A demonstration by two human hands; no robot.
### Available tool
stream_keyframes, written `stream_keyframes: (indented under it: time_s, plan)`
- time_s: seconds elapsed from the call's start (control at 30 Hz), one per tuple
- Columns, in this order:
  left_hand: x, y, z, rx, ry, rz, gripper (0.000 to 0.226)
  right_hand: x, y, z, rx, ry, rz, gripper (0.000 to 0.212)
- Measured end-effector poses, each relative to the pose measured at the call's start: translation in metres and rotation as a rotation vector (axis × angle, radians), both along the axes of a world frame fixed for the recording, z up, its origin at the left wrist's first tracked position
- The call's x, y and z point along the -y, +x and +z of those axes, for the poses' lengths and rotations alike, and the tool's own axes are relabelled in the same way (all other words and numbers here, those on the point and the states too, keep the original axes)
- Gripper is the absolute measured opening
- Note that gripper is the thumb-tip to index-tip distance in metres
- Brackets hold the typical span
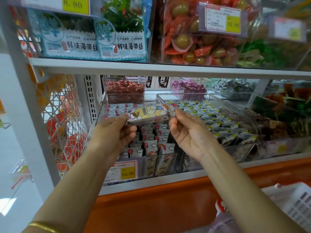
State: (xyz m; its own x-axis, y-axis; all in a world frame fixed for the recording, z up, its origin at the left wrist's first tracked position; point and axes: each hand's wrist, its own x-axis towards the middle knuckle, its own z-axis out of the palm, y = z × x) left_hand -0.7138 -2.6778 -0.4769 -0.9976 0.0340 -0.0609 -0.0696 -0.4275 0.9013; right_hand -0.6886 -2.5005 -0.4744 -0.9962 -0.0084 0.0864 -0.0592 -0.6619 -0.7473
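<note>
Above the clear snack bin (101, 113), we pinch a cartoon-printed snack packet (148, 113) by its ends, left hand (114, 132) and right hand (186, 132) both grasping it.

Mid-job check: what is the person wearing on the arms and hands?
Both arms are bare with no sleeves in view, and the left hand and right hand have no gloves. A thin gold bangle circles the left arm. No rings show.

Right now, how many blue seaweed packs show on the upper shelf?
2. The left pack and the right pack stand side by side at the left end of the upper shelf. Others may be hidden behind them.
</note>
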Motion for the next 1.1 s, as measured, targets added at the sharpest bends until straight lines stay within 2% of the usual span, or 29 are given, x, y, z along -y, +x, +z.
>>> stream_keyframes:
  time_s: [0.2, 0.3, 0.47, 0.6, 0.67, 0.73, 0.8, 0.93, 1.03, 1.1]
  plan:
    - [0.001, -0.002, 0.001, 0.08, 0.241, -0.075, 0.012, 0.001, 0.0, 0.0, -0.015, -0.087, 0.007, 0.008]
    - [0.003, -0.002, 0.002, 0.048, 0.261, -0.122, 0.016, -0.001, -0.001, 0.0, -0.009, -0.116, -0.022, 0.009]
    - [0.004, 0.001, 0.003, -0.099, 0.111, -0.135, 0.014, -0.007, -0.002, -0.001, -0.01, -0.001, -0.155, 0.021]
    - [0.002, 0.006, 0.001, -0.317, -0.209, -0.058, 0.017, -0.009, -0.003, -0.002, -0.026, 0.144, -0.266, 0.011]
    - [0.001, 0.008, 0.001, -0.373, -0.3, -0.024, 0.018, -0.01, -0.003, -0.003, -0.075, 0.294, -0.321, 0.015]
    - [0.001, 0.009, 0.001, -0.388, -0.342, -0.016, 0.018, -0.01, -0.003, -0.004, -0.13, 0.437, -0.372, 0.007]
    - [0.001, 0.007, 0.001, -0.36, -0.376, -0.024, 0.017, -0.009, -0.003, -0.006, -0.155, 0.493, -0.393, 0.004]
    - [-0.001, 0.005, 0.0, -0.266, -0.343, -0.062, 0.018, -0.008, -0.004, -0.009, -0.231, 0.673, -0.416, 0.015]
    - [-0.002, 0.005, -0.002, -0.32, -0.321, -0.075, 0.027, -0.006, -0.002, -0.01, -0.263, 0.787, -0.386, 0.026]
    - [-0.002, 0.006, -0.003, -0.37, -0.38, -0.066, 0.032, -0.006, -0.002, -0.009, -0.258, 0.818, -0.388, 0.022]
